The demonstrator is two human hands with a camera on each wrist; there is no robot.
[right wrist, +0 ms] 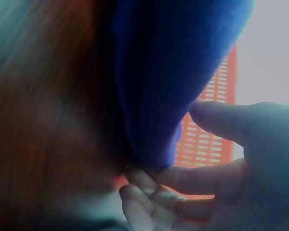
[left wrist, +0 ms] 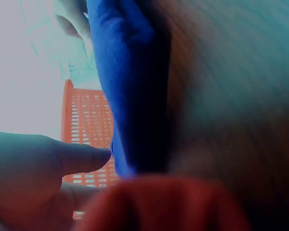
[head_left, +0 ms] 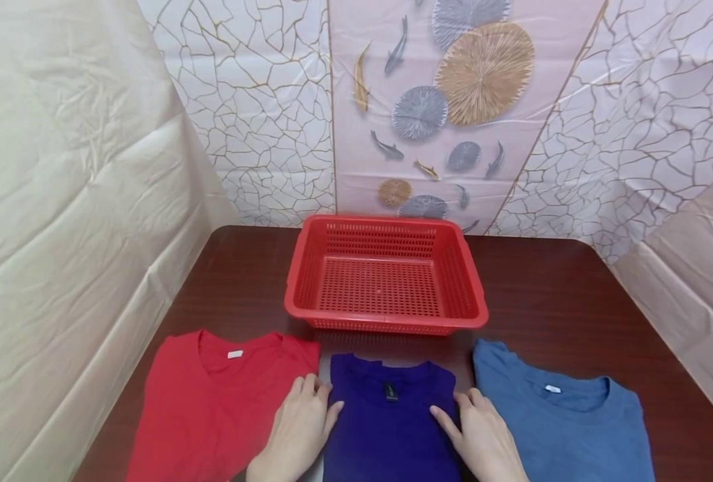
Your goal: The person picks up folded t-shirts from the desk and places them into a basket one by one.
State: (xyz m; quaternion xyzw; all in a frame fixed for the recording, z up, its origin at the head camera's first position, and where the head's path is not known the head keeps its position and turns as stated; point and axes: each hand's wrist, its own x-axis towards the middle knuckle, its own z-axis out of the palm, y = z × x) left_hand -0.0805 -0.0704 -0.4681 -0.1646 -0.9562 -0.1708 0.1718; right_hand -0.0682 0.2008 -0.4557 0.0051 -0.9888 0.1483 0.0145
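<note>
A folded dark blue T-shirt with a black neck label lies in the middle of the table in the head view, collar toward the basket. My left hand holds its left edge, thumb on top. In the left wrist view the thumb touches the blue cloth, while red cloth hides the other fingers. At the right edge my right hand holds the same T-shirt. The right wrist view shows that thumb on top and fingers at the cloth's side.
A folded red T-shirt lies to the left, close to my left hand. To the right lies a folded lighter blue T-shirt. A red plastic basket stands behind them on the dark brown table. Patterned cloth hangs behind.
</note>
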